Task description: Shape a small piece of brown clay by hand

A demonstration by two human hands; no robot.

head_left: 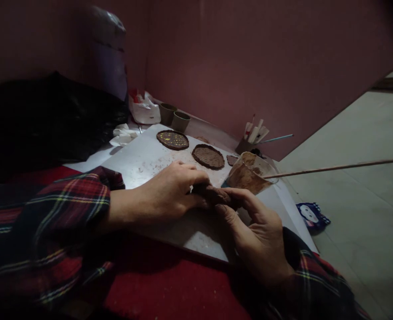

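Observation:
Between my two hands is a lump of brown clay (218, 194), held above the near part of a white board (196, 235). My left hand (170, 189) grips its left end, fingers curled over the top with the thumb below. My right hand (258, 226) pinches the right end between thumb and fingers. Beyond them on the board lie two flat brown clay discs with raised rims: a plain disc (208, 157) and a disc dotted with yellow (173, 139). A clear tub (250, 173) smeared with brown clay stands just past my right hand, a thin stick (336, 168) resting in it.
Two dark cups (182, 121) and a white bag (145, 110) stand at the back by the pink wall. A holder with pens (254, 133) is at the back right. Crumpled tissue (123, 134) and black plastic (50, 120) lie left. A blue packet (313, 217) is on the tiled floor.

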